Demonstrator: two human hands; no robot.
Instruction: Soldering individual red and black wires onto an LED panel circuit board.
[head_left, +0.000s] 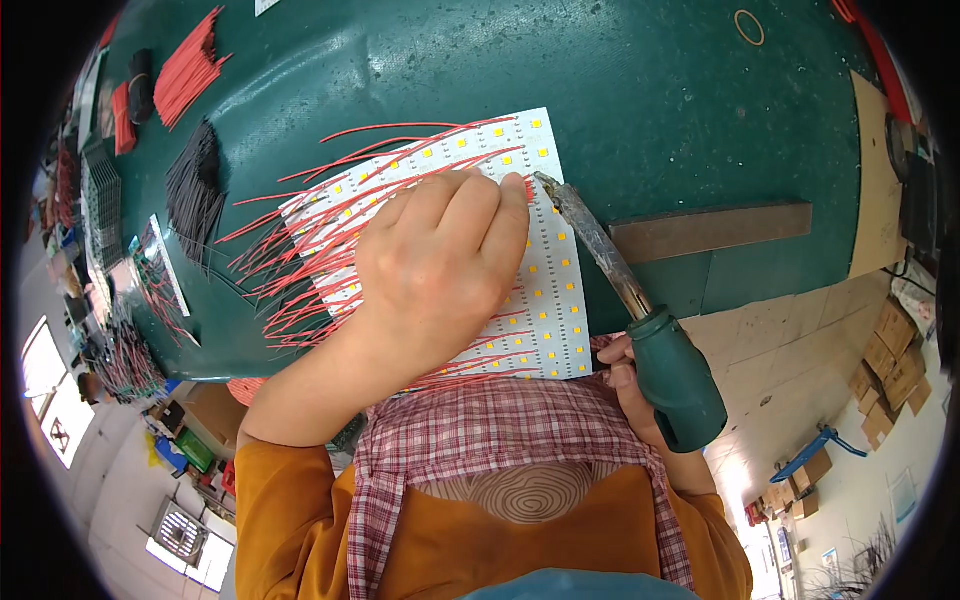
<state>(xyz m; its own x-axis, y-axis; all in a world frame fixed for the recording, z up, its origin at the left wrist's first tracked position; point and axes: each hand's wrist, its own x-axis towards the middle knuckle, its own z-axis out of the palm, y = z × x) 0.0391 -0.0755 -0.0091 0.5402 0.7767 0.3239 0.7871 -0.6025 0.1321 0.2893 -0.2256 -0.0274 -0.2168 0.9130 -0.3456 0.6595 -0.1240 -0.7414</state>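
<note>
A white LED board [555, 290] with rows of yellow chips lies at the table's front edge. Many red wires [300, 235] run across it and past its left side, with some black ones among them. My left hand [440, 255] rests curled over the board, its fingers closed on a red wire whose end shows by the index fingertip. My right hand [628, 385], partly hidden, grips a soldering iron [680, 380] with a green handle. The iron's tip meets the board beside my left fingertips.
A flat metal bar [710, 232] lies right of the board on the green table [640, 90]. Bundles of red wires [190, 70] and black wires [196, 185] sit at left, near a wired strip [170, 280]. A rubber band [749, 28] is far right.
</note>
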